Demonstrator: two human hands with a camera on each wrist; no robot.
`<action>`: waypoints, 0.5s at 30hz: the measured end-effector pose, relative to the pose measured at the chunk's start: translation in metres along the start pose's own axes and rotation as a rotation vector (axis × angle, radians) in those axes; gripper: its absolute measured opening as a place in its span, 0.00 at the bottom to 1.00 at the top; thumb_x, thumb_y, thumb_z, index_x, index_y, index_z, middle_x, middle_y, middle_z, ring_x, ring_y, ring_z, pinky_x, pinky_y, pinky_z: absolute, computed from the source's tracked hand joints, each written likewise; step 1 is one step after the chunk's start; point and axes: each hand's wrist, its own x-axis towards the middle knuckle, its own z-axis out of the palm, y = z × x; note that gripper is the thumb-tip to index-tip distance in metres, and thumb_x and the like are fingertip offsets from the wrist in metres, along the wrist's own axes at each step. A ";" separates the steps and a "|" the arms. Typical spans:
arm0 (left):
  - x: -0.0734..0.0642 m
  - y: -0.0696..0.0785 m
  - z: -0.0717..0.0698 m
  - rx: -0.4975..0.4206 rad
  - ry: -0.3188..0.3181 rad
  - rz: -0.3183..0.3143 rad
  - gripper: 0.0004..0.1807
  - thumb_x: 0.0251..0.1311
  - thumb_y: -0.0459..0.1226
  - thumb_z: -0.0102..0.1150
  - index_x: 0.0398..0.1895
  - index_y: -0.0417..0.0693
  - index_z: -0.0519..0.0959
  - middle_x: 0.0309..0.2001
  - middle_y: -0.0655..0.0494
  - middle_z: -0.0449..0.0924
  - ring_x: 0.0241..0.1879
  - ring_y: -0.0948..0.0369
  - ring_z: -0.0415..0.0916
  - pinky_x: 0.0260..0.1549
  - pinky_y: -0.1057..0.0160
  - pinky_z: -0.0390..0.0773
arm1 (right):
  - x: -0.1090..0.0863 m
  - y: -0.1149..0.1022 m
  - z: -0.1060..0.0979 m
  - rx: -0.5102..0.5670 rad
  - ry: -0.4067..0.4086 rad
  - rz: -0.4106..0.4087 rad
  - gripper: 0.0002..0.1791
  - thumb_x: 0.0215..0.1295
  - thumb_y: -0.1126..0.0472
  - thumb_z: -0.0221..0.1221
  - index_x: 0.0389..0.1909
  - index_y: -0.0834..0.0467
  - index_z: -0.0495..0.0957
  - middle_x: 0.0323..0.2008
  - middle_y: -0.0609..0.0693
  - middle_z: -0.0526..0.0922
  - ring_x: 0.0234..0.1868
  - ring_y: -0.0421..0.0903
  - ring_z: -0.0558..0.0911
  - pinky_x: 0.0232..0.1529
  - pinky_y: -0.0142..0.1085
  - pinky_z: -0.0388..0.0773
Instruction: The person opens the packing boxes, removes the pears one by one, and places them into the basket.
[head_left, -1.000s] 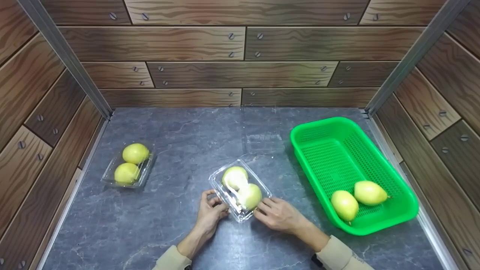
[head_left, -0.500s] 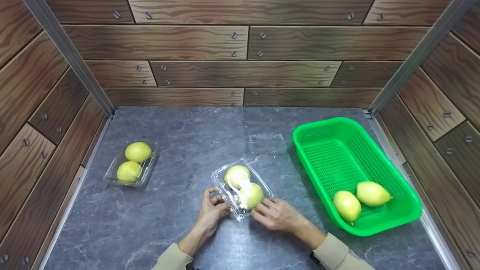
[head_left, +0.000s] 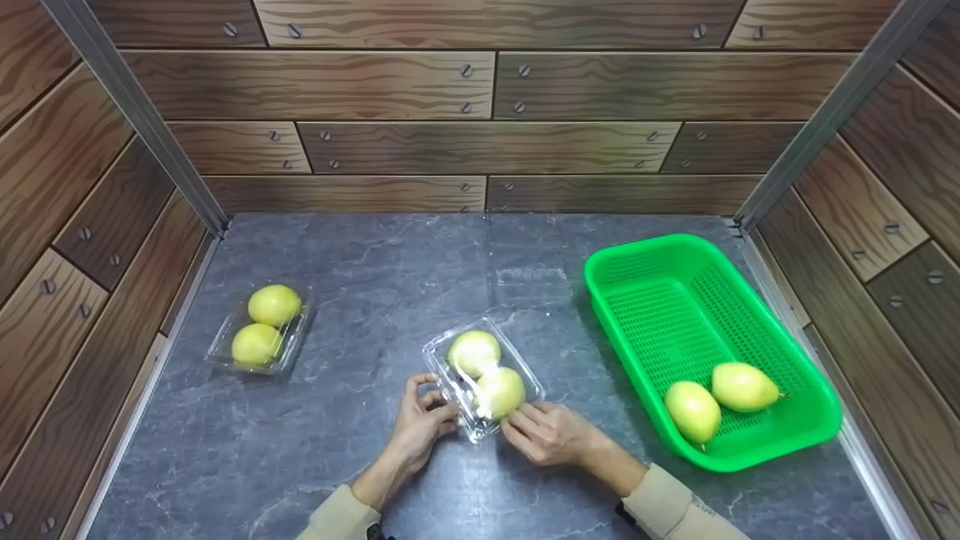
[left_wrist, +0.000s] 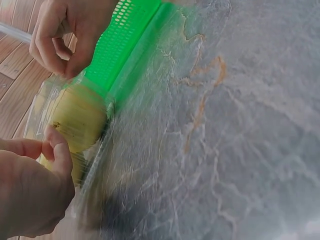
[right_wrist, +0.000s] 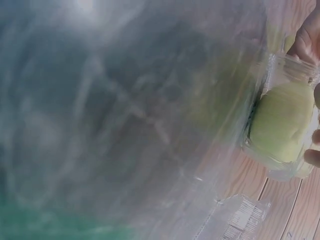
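Note:
A clear plastic clamshell box [head_left: 516, 357] sits at the middle of the table with two yellow-green pears [head_left: 501, 391] inside, glare on its top. My left hand [head_left: 420, 421] grips its left edge; in the left wrist view, that hand's [left_wrist: 37, 187] thumb and forefinger meet at the box's edge. My right hand [head_left: 551, 433] pinches the near right corner, with its fingers curled. Part of the box's near end is hidden by my fingers. The right wrist view shows one pear [right_wrist: 282, 122] through the clear wall, with fingertips at the frame's edge.
A green basket [head_left: 626, 349] holding two pears [head_left: 694, 411] stands at the right. Another clear box [head_left: 244, 369] with two pears [head_left: 274, 305] lies at the left. Faint clear plastic containers [head_left: 531, 276] stand at the back middle. Wood-patterned walls [head_left: 397, 148] enclose the table.
My right hand has slid slightly left and toward me along the box's near right corner. My left hand keeps its hold. The whole view has shifted slightly.

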 end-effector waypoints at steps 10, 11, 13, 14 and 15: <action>0.000 0.001 -0.003 0.003 -0.029 -0.009 0.33 0.60 0.20 0.63 0.63 0.41 0.56 0.38 0.56 0.81 0.31 0.62 0.83 0.32 0.67 0.87 | 0.003 -0.002 -0.001 0.007 -0.016 -0.042 0.17 0.75 0.63 0.48 0.34 0.57 0.86 0.28 0.48 0.87 0.27 0.40 0.86 0.29 0.27 0.88; 0.001 0.001 -0.004 0.004 -0.031 -0.009 0.33 0.60 0.20 0.63 0.63 0.41 0.56 0.38 0.56 0.81 0.32 0.61 0.83 0.32 0.67 0.87 | 0.003 -0.001 -0.001 0.010 -0.018 -0.042 0.17 0.75 0.63 0.48 0.33 0.57 0.86 0.28 0.48 0.87 0.27 0.40 0.86 0.29 0.27 0.87; 0.001 0.002 -0.004 0.005 -0.037 -0.007 0.33 0.60 0.20 0.62 0.63 0.40 0.56 0.39 0.55 0.81 0.32 0.62 0.83 0.32 0.66 0.88 | 0.004 0.000 -0.001 0.015 -0.017 -0.044 0.18 0.76 0.64 0.48 0.33 0.57 0.86 0.28 0.48 0.87 0.26 0.40 0.85 0.28 0.26 0.87; 0.001 0.002 -0.004 0.006 -0.038 -0.005 0.33 0.60 0.20 0.62 0.63 0.40 0.56 0.39 0.55 0.81 0.32 0.62 0.83 0.32 0.66 0.88 | 0.004 0.000 0.000 0.019 -0.017 -0.043 0.18 0.76 0.64 0.48 0.33 0.57 0.86 0.28 0.48 0.87 0.26 0.40 0.85 0.28 0.25 0.87; 0.001 0.002 -0.005 0.008 -0.038 -0.004 0.33 0.60 0.19 0.62 0.63 0.39 0.56 0.39 0.55 0.81 0.32 0.62 0.83 0.33 0.66 0.88 | 0.004 0.001 0.000 0.024 -0.015 -0.043 0.18 0.76 0.64 0.48 0.33 0.57 0.86 0.28 0.47 0.87 0.25 0.40 0.85 0.27 0.25 0.86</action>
